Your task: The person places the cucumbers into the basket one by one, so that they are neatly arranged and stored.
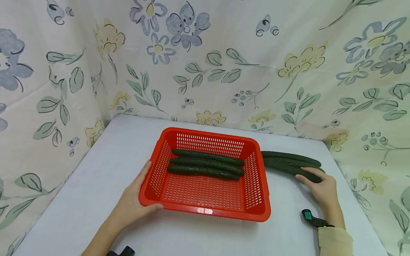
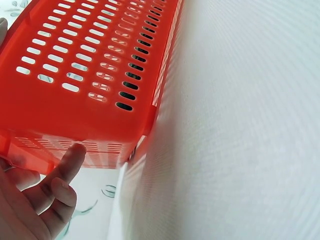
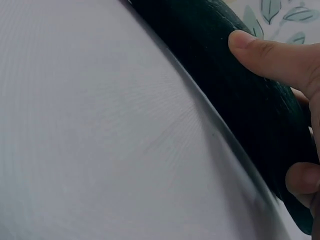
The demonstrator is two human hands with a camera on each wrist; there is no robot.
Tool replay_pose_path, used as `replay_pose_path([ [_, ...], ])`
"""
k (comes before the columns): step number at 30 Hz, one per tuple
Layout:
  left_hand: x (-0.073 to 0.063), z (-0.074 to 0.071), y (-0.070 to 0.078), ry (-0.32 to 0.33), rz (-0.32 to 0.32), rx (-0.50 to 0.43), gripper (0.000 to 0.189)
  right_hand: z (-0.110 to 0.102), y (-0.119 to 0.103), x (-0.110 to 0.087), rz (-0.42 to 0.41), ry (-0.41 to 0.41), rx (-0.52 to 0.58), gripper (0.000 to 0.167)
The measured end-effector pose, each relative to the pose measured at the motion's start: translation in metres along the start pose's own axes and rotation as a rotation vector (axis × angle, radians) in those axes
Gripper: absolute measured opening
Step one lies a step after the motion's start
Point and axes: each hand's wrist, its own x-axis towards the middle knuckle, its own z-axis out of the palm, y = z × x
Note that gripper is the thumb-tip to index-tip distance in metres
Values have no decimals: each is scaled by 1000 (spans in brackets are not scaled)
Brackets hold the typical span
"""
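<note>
A red plastic basket with slotted walls stands on the white table, three dark green cucumbers lying side by side inside it. My left hand holds the basket by its near left corner, thumb at the front rim and fingers along the left side. In the left wrist view, the fingers touch the basket's slotted wall. To the right of the basket, my right hand grips the right end of a cucumber. The right wrist view shows the thumb and a fingertip against that cucumber.
Another cucumber lies just behind the gripped one, close to the basket's right wall. White table surface extends left of and in front of the basket. A flower-printed cloth hangs behind and beside the table.
</note>
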Motion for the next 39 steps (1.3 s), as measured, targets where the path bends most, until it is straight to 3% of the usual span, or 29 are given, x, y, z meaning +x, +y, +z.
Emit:
replay_pose_path([
  [6,0,0,0,2,5,0,129,-5,-7,1,135,-26,60,56],
  [9,0,1,0,6,9,9,129,-7,-10,2,160,-24,87,56],
  [19,0,0,1,15,19,28,129,-11,-19,6,196,11,97,54],
  [27,0,0,1,9,5,22,129,-12,-29,8,190,93,84,49],
  [39,0,0,0,7,3,3,129,-18,-58,12,206,132,135,45],
])
